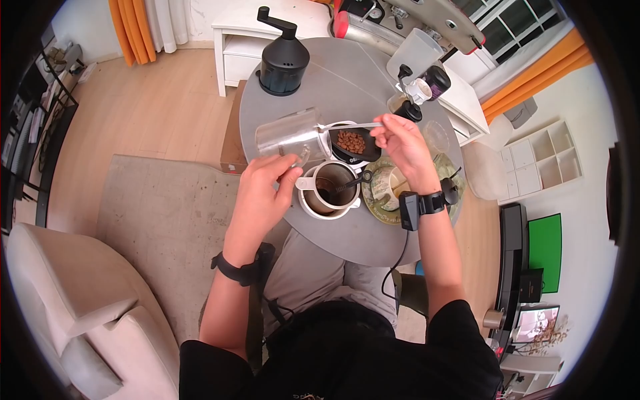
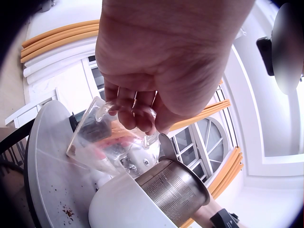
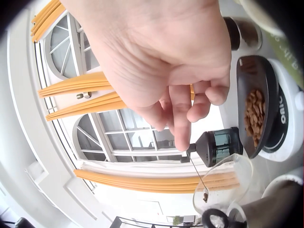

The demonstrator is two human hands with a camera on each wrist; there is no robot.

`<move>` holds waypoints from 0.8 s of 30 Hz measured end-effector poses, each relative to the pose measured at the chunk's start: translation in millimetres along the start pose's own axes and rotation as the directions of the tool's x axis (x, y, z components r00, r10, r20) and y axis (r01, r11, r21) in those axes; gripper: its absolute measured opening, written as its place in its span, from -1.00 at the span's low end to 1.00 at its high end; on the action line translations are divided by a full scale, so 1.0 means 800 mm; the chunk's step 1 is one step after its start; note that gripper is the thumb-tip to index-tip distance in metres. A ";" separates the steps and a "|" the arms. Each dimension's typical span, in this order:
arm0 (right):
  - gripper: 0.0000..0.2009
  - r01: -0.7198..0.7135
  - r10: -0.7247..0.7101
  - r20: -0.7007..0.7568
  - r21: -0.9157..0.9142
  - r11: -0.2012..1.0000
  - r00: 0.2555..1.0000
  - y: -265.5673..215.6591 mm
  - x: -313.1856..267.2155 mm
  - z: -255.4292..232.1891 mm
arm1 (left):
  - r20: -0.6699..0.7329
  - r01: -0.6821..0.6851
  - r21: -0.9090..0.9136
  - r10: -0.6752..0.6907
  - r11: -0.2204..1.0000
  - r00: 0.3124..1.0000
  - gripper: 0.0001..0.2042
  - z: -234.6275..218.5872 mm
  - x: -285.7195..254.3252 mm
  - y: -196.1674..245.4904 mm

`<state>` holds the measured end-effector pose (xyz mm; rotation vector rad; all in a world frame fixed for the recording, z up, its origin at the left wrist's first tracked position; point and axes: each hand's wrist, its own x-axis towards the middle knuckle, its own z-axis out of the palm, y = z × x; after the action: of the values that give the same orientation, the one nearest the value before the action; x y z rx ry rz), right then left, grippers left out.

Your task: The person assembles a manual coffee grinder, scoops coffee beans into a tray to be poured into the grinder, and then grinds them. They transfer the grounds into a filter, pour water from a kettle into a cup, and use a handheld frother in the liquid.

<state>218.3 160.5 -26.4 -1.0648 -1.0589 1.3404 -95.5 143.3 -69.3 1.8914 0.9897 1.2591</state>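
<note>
My left hand (image 1: 265, 190) grips the handle of a clear glass pitcher (image 1: 283, 135), which is tipped on its side above the table. Between the fingertips of my right hand (image 1: 408, 150) is the thin handle of a spoon (image 1: 350, 126). The spoon's far end reaches the pitcher's mouth, with something small and dark at its tip in the right wrist view. Coffee beans (image 1: 350, 141) lie in a black tray (image 3: 247, 76) on a white scale (image 3: 290, 123). Just below the pitcher, a steel mesh filter (image 2: 173, 192) sits in a white cup (image 2: 123, 202), with a black-handled brush (image 1: 353, 181) at its rim.
A black hand grinder (image 1: 285, 63) stands at the table's back left. Right of the filter, a patterned cup (image 1: 385, 187) sits on a green plate (image 1: 381, 215). Jars and a clear container (image 1: 413, 53) line the back right. Dark crumbs (image 2: 67, 213) dot the grey table (image 1: 333, 243).
</note>
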 end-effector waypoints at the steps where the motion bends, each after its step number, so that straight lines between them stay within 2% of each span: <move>1: -0.77 0.002 -0.002 -0.021 0.005 1.000 1.000 -0.003 -0.005 -0.007 | 0.006 0.004 0.003 -0.004 1.000 1.000 -0.84 0.000 0.000 0.001; 4: -0.77 0.036 -0.034 -0.071 0.023 0.999 0.997 -0.007 -0.016 -0.033 | 0.008 0.009 0.004 -0.009 1.000 1.000 -0.84 0.000 0.001 0.001; 11: -0.77 0.053 -0.062 -0.127 -0.077 0.996 0.990 -0.011 -0.028 -0.072 | -0.008 0.000 0.007 0.000 1.000 1.000 -0.84 0.002 0.000 -0.001; 18: -0.78 0.087 -0.090 -0.122 -0.030 0.996 0.989 -0.010 -0.010 -0.032 | 0.008 0.006 0.007 -0.006 1.000 1.000 -0.84 0.000 0.000 0.002; 20: -0.78 0.067 -0.066 -0.040 0.014 0.998 0.997 -0.003 0.000 -0.015 | 0.007 0.010 0.006 -0.010 1.000 1.000 -0.84 0.000 0.000 0.001; 22: -0.78 0.055 -0.055 -0.028 0.006 0.998 0.998 0.003 0.010 0.006 | 0.001 -0.003 -0.002 0.003 1.000 1.000 -0.84 0.000 0.000 -0.002; 24: -0.78 0.057 -0.054 0.034 -0.072 0.996 0.998 0.011 0.020 0.025 | 0.003 -0.004 0.000 0.004 1.000 1.000 -0.84 0.000 0.000 -0.003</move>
<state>196.8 175.4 -31.5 -1.0633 -1.1612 1.2862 -96.0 144.3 -71.0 1.8956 0.9853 1.2586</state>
